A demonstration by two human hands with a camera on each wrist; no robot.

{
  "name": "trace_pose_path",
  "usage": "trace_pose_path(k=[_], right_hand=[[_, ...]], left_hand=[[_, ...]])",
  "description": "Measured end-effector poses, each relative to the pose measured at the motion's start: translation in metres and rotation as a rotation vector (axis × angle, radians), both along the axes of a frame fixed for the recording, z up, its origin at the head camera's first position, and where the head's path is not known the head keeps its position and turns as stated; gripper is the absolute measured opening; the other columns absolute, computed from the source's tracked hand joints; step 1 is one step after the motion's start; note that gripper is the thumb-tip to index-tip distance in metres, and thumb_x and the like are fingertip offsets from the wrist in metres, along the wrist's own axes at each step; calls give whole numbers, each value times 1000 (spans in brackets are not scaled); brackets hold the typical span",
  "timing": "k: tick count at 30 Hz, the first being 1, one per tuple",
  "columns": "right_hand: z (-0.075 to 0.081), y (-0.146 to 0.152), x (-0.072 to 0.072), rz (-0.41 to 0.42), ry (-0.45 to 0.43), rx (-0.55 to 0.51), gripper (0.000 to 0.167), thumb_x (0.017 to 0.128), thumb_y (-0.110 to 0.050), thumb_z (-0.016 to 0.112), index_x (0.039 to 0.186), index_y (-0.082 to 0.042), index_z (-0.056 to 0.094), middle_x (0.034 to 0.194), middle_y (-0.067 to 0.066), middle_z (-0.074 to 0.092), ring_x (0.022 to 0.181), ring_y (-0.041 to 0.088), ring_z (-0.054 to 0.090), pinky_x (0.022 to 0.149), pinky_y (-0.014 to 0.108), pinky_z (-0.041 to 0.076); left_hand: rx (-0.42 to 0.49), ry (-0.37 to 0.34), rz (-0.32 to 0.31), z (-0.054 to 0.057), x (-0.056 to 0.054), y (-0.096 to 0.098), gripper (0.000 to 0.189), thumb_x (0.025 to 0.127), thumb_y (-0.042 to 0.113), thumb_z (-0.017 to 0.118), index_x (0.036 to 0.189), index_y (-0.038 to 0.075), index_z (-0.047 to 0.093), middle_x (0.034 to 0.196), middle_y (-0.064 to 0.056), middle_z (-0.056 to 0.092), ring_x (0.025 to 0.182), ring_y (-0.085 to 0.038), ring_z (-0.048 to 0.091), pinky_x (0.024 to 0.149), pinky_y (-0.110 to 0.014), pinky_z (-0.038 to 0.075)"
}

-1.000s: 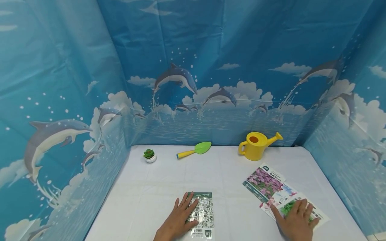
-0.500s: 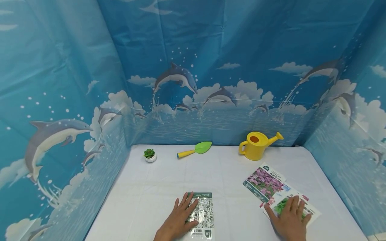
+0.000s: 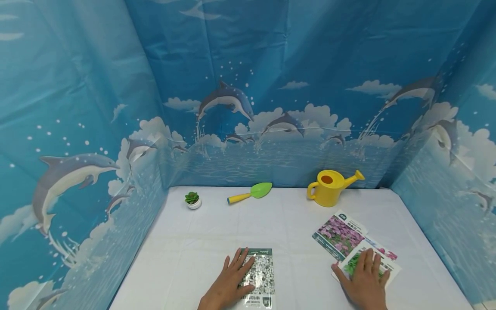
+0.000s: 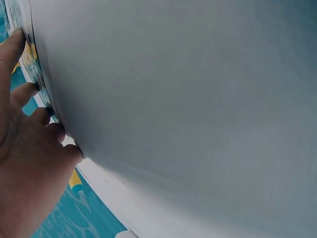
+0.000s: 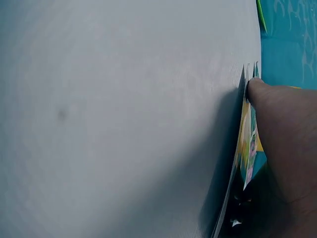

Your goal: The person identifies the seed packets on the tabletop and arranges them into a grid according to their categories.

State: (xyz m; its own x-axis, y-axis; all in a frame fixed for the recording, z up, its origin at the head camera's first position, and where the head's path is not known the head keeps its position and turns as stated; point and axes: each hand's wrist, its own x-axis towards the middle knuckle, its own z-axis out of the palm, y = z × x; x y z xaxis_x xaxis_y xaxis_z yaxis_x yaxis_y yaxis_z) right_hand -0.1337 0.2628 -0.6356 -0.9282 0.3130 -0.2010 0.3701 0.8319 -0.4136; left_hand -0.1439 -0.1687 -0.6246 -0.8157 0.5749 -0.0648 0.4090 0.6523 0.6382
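Observation:
My left hand [image 3: 230, 282] rests with spread fingers on a seed packet printed with white flowers [image 3: 264, 272], its print upside down in the head view. At the right, my right hand [image 3: 366, 284] lies on a packet with green leaves [image 3: 351, 263], fingers extended. That packet overlaps one with pink flowers [image 3: 389, 254], mostly hidden beneath it. Farther back, a packet with purple flowers [image 3: 339, 236] joins the overlapping pile. From the right wrist, the packets [image 5: 246, 141] appear edge-on beside the thumb; the left wrist view shows fingertips at the packet's edge [image 4: 33, 62].
A yellow watering can [image 3: 327, 194] stands at the back right of the white-covered table [image 3: 193, 245]. Along the back edge lie a green trowel [image 3: 260, 190] with a yellow handle and a small potted succulent [image 3: 193, 203]. A dolphin-print curtain [image 3: 248, 163] surrounds three sides.
My right hand has slid to the left, moving the green-leaf packet with it and uncovering more of the pink-flower packet's right end. My left hand has stayed in place.

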Motion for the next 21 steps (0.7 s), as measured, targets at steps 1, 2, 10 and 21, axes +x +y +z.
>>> trace_pose_path(k=[1, 2, 10, 21], right_hand=[[0, -1, -1, 5, 0, 5, 142, 92, -82, 61, 158, 24, -6, 166, 42, -20, 156, 59, -20, 117, 75, -22], [-1, -1, -1, 10, 2, 9, 143, 91, -84, 60, 158, 24, -6, 166, 42, -20, 156, 59, -20, 117, 75, -22], [-3, -6, 0, 29, 15, 17, 147, 88, -90, 57, 158, 25, -3, 166, 42, -18, 156, 59, -19, 117, 74, -23], [4, -21, 3, 54, 5, 28, 145, 90, -87, 59, 159, 23, -7, 167, 43, -15, 157, 58, -18, 117, 74, -23]], left_hand=[[-5, 7, -3, 0, 0, 0, 82, 106, 61, 57, 172, 21, 31, 182, -7, 12, 168, -32, 4, 124, -78, 12], [-5, 7, -3, -2, -1, -1, 82, 105, 62, 57, 172, 22, 31, 182, -7, 11, 168, -33, 4, 124, -78, 11], [8, 23, 4, -11, 0, -3, 82, 105, 65, 55, 172, 24, 32, 182, -4, 12, 168, -33, 5, 122, -80, 12], [-1, -27, 19, 4, 3, 0, 82, 105, 58, 61, 172, 20, 33, 181, -9, 14, 167, -38, 8, 125, -77, 9]])
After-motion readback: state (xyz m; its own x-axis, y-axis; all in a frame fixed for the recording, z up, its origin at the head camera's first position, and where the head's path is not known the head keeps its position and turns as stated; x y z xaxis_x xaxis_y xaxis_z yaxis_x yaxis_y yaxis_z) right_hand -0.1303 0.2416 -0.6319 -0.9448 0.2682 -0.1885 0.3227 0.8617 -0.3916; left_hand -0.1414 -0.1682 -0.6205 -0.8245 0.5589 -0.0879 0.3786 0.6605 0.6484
